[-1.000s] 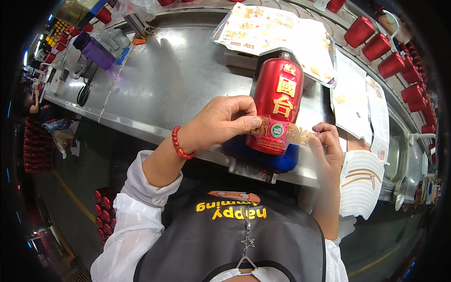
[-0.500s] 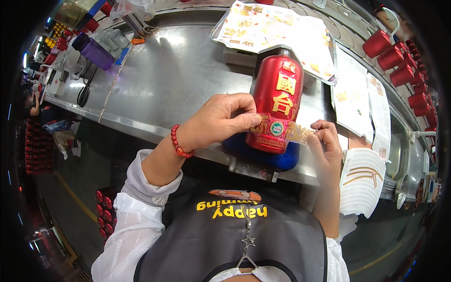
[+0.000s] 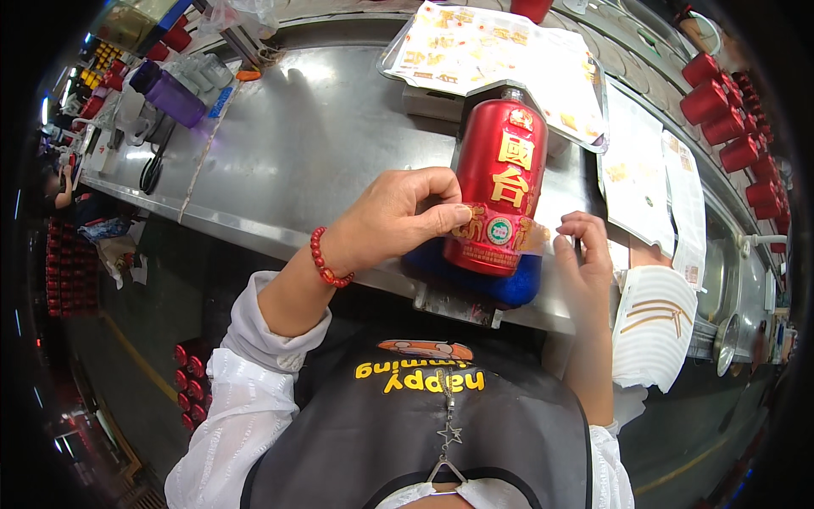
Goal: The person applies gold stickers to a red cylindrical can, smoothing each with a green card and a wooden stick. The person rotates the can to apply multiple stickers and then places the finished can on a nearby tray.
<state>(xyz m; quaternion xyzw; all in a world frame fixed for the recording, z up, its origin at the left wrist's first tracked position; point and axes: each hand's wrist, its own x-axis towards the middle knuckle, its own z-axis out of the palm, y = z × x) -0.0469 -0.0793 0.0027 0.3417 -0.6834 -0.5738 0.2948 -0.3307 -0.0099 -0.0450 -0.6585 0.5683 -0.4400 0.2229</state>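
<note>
A red bottle [image 3: 502,174] with raised gold characters lies tilted in front of me, its neck pointing away, on a blue padded rest [image 3: 514,288]. Across its lower part runs a clear strip with gold pattern [image 3: 482,226], around a round green-and-white emblem [image 3: 500,230]. My left hand [image 3: 394,212], with a red bead bracelet at the wrist, pinches the strip's left end against the bottle. Just off the strip's right end is my right hand [image 3: 587,250], its thumb and forefinger slightly parted. Whether its fingertips touch the film is hard to see.
Behind the bottle, a tray [image 3: 392,64] bears sheets of gold-printed decals [image 3: 475,47]. More sheets [image 3: 638,170] lie at the right. A purple bottle [image 3: 170,95] and black scissors [image 3: 153,170] are on the metal table's [image 3: 280,161] left. Red bottles [image 3: 725,123] line the far right.
The strip's right end has drawn in toward the bottle, and my right fingers have come off it and parted. My left hand has stayed put. Red bottles at the back and right have shifted.
</note>
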